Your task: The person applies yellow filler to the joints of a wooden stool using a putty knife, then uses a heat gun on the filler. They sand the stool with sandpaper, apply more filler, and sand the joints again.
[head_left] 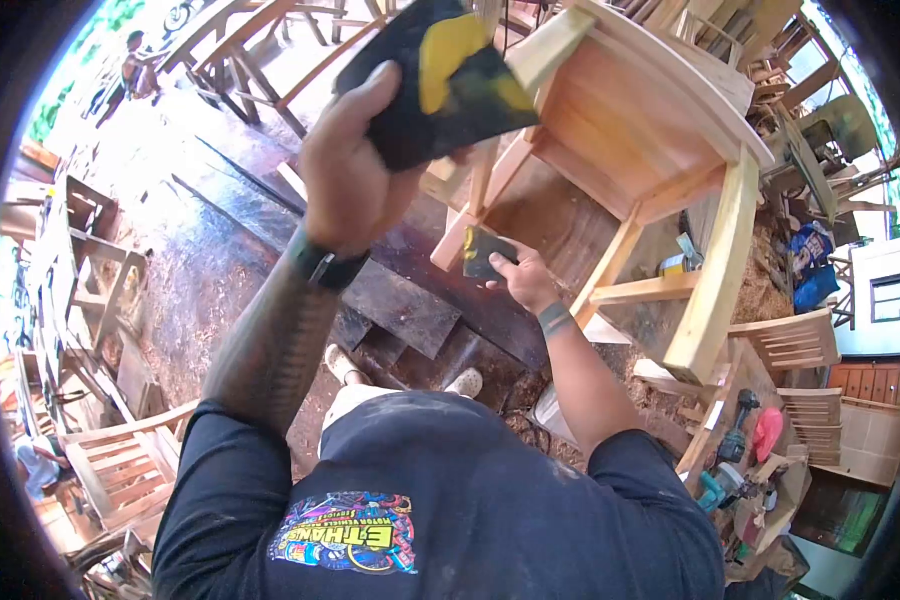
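Observation:
High in the head view and close to the camera, my left hand point(355, 160) is closed on a flat black sheet with yellow patches point(450, 80), thumb across its face. My right hand point(523, 275) pinches a smaller dark piece with a yellow mark point(481, 252), thumb on top. That piece overlaps the lower rail of an unfinished wooden chair point(715, 310) in this view. The chair frame is tipped, its curved panel at the top and a pale leg pointing toward me. My left hand is above and left of the chair.
Dark boards point(400, 305) lie on the floor before my feet. A slatted chair point(125, 465) stands at lower left. Power tools point(725, 485) sit on the right near wooden slatted backs point(785, 340). A person point(140, 68) sits far off at upper left.

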The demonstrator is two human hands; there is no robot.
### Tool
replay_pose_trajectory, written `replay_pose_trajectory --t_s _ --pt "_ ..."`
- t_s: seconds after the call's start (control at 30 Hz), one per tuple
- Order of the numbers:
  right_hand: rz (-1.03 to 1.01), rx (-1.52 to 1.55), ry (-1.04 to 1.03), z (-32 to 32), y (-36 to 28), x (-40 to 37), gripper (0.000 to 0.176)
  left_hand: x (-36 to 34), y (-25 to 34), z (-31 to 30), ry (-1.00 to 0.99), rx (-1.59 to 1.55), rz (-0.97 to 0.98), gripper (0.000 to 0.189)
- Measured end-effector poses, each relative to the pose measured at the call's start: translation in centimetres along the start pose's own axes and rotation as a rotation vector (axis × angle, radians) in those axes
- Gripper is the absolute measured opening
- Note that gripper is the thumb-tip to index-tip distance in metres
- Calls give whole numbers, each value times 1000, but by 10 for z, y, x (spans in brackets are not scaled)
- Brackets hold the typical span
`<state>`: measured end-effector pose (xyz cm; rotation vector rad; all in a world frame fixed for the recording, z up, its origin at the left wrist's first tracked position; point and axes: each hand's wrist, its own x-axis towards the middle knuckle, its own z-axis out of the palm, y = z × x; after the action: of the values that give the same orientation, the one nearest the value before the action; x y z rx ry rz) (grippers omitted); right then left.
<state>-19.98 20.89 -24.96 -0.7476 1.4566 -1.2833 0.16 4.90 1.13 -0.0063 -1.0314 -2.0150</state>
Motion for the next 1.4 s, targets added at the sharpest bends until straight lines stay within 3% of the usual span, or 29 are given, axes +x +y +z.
replay_pose_trajectory --t_s 0.03,0.07,0.13,0.27,0.3,0.4,0.47,0.53,0.57,0.6,0.7,0.8,0.97,1.07,1.17,1.27,1.33,1.4 --pt "32 120 73 6 -2 4 30 -13 15 -7 27 -103 -33 46" --pt "11 54 144 11 2 11 30 -25 30 -20 51 -206 -66 47" --pt "-29 -74 296 16 21 29 29 -53 53 -57 129 -87 -86 49" --pt "-381 -898 479 23 43 63 32 -103 85 -149 374 126 -246 46" --pt "-142 -997 481 40 24 62 35 -114 92 -172 457 147 -302 45" --pt "-100 -1203 507 52 38 84 32 -147 110 -240 528 239 -435 41" --pt "-97 -1258 490 89 18 81 40 -180 102 -307 424 540 -424 38" --pt "-89 -1379 516 109 40 84 48 -173 111 -310 450 501 -490 35" --pt "-127 -1526 533 120 54 84 58 -165 116 -301 529 309 -559 34" --pt "-46 -1552 552 132 57 83 62 -154 119 -289 606 117 -627 32" --pt "137 -1666 559 157 61 82 73 -147 113 -305 537 144 -682 32" --pt "274 -1784 447 159 72 77 70 -139 113 -312 428 150 -699 34" --pt "265 -1786 392 160 83 74 54 -139 110 -319 396 161 -707 34" --pt "280 -1941 176 155 88 66 47 -142 111 -314 377 157 -726 35" --pt "380 -1948 -95 168 44 47 38 -147 110 -311 397 141 -707 38" --pt "269 -1829 -64 141 4 41 33 -149 115 -308 422 70 -685 34" --pt "26 -1667 227 110 -7 53 32 -157 111 -307 480 51 -684 34" --pt "-22 -1558 277 93 -6 72 32 -161 96 -311 562 87 -685 39"
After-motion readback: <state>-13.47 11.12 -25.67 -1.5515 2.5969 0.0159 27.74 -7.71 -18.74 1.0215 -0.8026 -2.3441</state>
